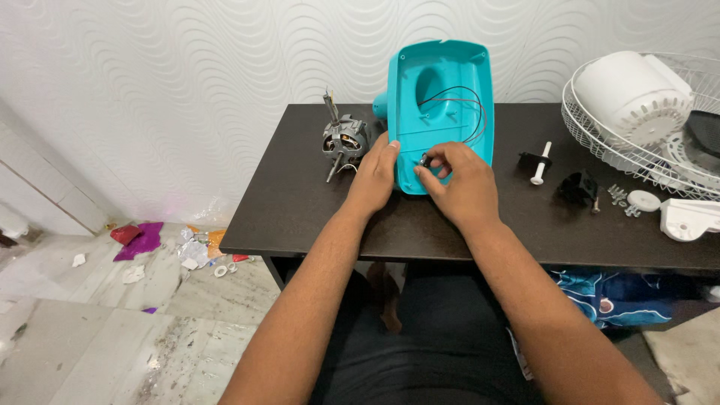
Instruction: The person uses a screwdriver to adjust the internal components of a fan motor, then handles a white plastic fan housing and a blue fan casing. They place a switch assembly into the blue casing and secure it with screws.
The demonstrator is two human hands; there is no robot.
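A turquoise plastic fan housing (442, 82) stands tilted on the dark table (300, 202), its hollow inside facing me, with thin red and black wires (469, 101) running through it. My left hand (375, 176) grips the housing's lower left edge. My right hand (457, 176) pinches a small dark part (425, 160) against the housing's lower inside. A bare electric motor (343, 141) with a shaft stands just left of my left hand.
To the right lie a black knob with a white pin (537, 162), a black piece (577, 187), small screws (619, 196), white plastic parts (686, 217) and a white wire fan guard (637, 112) holding a white motor cover. Litter is on the floor at left.
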